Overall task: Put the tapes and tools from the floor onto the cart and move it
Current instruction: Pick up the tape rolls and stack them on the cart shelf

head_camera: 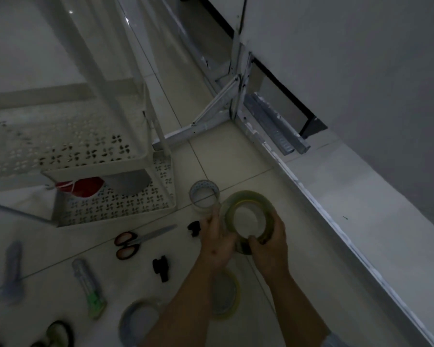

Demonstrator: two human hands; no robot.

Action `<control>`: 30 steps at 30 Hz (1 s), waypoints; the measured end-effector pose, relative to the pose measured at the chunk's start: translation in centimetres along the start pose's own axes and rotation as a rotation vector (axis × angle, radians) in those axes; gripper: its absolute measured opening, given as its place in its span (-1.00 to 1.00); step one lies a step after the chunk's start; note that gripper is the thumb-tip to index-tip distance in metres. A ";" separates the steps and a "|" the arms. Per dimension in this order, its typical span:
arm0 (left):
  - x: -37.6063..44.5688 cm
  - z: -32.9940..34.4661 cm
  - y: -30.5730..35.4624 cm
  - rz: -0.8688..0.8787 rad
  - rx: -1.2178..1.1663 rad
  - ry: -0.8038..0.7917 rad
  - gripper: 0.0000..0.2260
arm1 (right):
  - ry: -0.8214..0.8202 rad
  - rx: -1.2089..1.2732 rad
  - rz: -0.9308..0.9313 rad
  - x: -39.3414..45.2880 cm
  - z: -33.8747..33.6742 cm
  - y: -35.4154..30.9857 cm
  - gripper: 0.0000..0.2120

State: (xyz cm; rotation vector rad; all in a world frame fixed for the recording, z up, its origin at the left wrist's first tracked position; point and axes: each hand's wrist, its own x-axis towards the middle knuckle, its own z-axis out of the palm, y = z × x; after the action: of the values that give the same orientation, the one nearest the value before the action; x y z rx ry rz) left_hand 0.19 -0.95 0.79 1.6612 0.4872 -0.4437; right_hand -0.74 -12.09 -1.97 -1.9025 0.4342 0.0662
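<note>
I have my left hand and right hand gripping 1 yellowish clear tape roll; red-handled scissors and other tapes await the white perforated plastic cart.

Both my hands hold big yellowish tape roll above floor: left hand at its left side, right hand at bottom edge, fingers curled on rim. Clear tape roll just behind it. White cart to left, red thing on low shelf. Scissors, two black clips and more tape rolls lie on tiles.
</note>
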 end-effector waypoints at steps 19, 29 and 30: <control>-17.2 -16.7 5.7 0.330 -0.169 0.440 -0.39 | -0.175 0.098 -0.443 -15.0 5.7 -18.2 -0.37; -16.8 -27.8 10.7 0.462 -0.098 0.522 -0.48 | -0.310 0.118 -0.620 -15.0 13.5 -27.6 -0.46; -15.9 -28.8 11.0 0.442 -0.077 0.540 -0.50 | -0.335 0.120 -0.628 -14.3 14.4 -28.3 -0.47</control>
State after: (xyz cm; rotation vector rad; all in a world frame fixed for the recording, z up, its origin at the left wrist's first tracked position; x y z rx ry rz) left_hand -6.60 25.12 22.60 1.7460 0.4996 0.3558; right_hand -2.46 13.53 21.61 -1.7873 -0.3829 -0.0566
